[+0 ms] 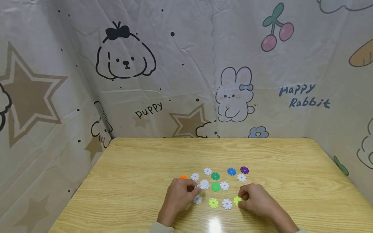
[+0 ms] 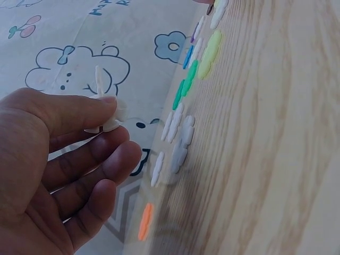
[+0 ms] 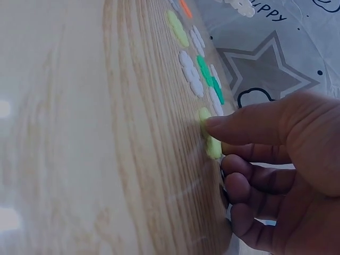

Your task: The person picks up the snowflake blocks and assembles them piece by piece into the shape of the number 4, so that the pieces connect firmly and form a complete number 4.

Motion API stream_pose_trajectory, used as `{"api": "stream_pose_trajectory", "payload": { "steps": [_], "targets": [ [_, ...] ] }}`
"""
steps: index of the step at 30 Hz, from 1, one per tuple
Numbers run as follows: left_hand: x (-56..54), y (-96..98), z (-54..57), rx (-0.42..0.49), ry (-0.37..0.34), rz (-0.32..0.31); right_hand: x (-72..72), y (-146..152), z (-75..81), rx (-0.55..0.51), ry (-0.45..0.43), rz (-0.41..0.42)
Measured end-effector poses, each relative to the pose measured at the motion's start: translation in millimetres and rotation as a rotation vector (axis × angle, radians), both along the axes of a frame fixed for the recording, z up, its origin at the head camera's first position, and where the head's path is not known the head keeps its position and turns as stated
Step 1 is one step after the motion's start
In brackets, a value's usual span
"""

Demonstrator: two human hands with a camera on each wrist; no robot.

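My left hand [image 1: 180,196] pinches white notched plastic discs [image 2: 99,82] between thumb and index finger, raised above the table. In the left wrist view these look like two discs set at an angle to each other. My right hand [image 1: 256,198] has its thumb and index finger at the edge of a yellow-green notched disc [image 3: 213,144], pinching it low at the tabletop. Left of that disc lie a white disc [image 1: 227,204] and another yellow-green disc [image 1: 213,203]. A white disc [image 1: 197,199] rests just by the left fingertips.
On the wood-grain table [image 1: 131,187] several more discs lie flat beyond the hands: green [image 1: 215,176], light green [image 1: 215,187], blue [image 1: 231,171], purple [image 1: 244,170] and white ones. An orange disc [image 1: 183,177] is partly hidden behind the left hand. Printed cloth [image 1: 186,64] surrounds the table.
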State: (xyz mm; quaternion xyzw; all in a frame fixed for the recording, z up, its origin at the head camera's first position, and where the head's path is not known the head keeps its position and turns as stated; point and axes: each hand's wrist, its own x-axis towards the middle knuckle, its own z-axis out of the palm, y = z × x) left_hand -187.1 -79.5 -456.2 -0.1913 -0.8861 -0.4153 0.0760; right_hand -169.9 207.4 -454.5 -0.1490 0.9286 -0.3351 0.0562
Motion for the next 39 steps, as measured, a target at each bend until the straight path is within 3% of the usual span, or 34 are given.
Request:
{"api": "stream_pose_trajectory", "payload": {
  "steps": [7,19,26,39],
  "targets": [
    [-0.3,0.3,0.3,-0.003,0.0,0.004,-1.1,1.2,-2.5,0.009,0.057,0.024],
    [-0.7,1.4,-0.6,-0.014,-0.01,-0.005,1.3,-1.3,-2.2,-0.008,-0.006,-0.046],
    [-0.5,1.5,-1.4,-0.024,-0.026,-0.015,2.0,0.0,-2.2,-0.067,0.006,-0.033],
    [1.0,2.5,-1.6,0.043,-0.09,-0.129,-1.0,6.3,-0.7,-0.089,0.016,0.051]
  ]
}}
